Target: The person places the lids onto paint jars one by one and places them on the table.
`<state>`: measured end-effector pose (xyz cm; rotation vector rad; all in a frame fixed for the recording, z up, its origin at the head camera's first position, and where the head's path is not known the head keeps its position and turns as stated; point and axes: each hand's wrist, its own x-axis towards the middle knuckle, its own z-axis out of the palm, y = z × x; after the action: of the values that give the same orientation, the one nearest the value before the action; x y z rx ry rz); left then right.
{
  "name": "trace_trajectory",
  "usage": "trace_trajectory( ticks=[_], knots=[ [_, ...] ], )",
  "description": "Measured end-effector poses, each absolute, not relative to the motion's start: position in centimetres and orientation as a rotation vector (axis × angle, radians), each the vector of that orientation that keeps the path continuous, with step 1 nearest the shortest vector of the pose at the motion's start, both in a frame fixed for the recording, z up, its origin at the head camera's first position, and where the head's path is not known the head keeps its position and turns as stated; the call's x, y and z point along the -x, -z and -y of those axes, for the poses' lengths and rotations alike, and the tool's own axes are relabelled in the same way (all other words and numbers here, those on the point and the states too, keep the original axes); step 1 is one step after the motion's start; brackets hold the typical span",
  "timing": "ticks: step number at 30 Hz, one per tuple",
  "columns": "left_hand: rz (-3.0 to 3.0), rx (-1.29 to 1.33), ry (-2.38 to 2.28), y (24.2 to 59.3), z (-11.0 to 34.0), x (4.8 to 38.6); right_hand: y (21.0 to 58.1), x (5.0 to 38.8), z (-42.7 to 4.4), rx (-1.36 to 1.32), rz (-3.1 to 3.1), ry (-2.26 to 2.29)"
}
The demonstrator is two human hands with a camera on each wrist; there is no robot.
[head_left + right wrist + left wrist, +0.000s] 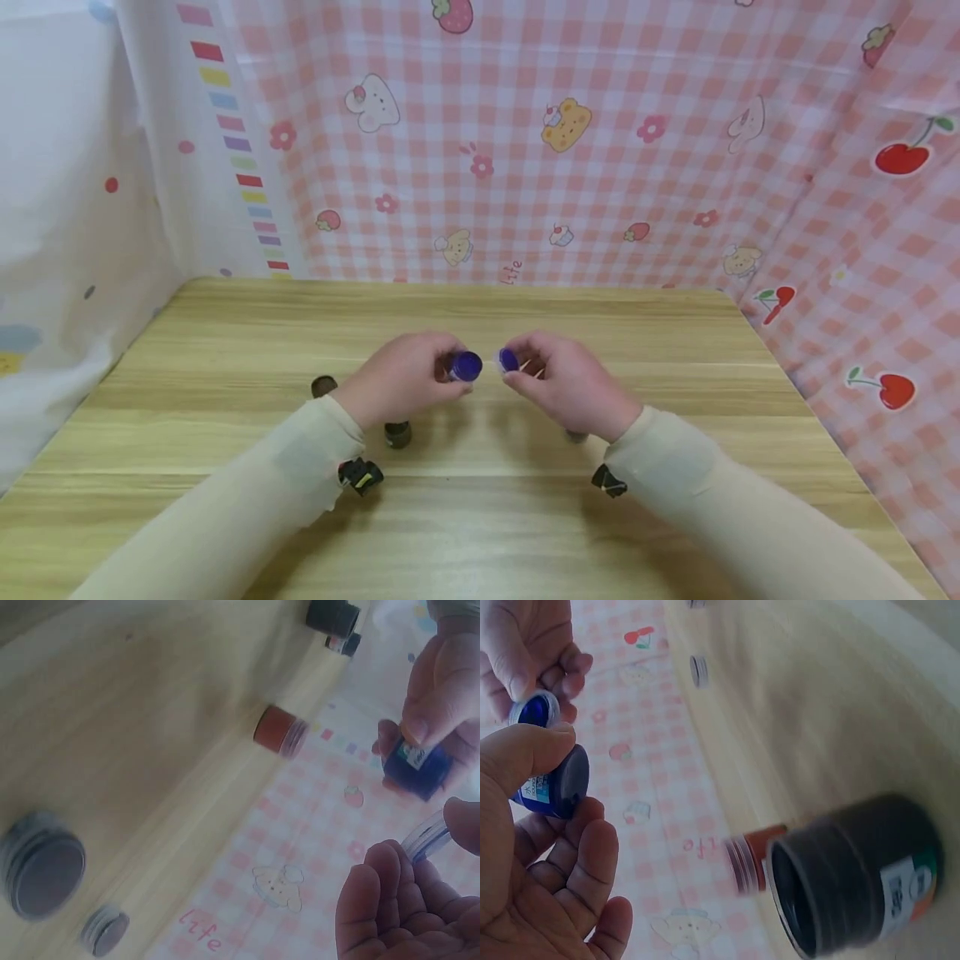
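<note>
My left hand (405, 375) grips a small blue paint jar (467, 367), tilted so its round blue end faces the head camera. In the left wrist view the jar (562, 784) shows a pale label. Opposite it, my right hand (566, 379) pinches a round clear lid (507, 360) stained blue inside. A small gap separates lid and jar in the head view. The right wrist view shows the lid (427, 837) edge-on between thumb and fingers, with the jar (417, 766) above it in the left hand.
Near the left forearm stands an open dark jar (397, 433); another small jar (323, 386) is farther left. An orange-brown jar (280, 731) shows in the right wrist view. Two loose lids, one large (45, 870) and one small (105, 930), lie on the wooden table (465, 517).
</note>
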<state>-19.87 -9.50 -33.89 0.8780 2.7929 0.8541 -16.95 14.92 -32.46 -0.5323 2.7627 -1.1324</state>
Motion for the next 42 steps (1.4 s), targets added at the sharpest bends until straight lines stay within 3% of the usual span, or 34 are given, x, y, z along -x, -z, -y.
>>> trace_trajectory(
  ticks=[42],
  knots=[
    [-2.782, -0.923, -0.751, 34.2, 7.7, 18.3, 33.7, 16.0, -13.8, 0.615, -2.685, 1.175]
  ],
)
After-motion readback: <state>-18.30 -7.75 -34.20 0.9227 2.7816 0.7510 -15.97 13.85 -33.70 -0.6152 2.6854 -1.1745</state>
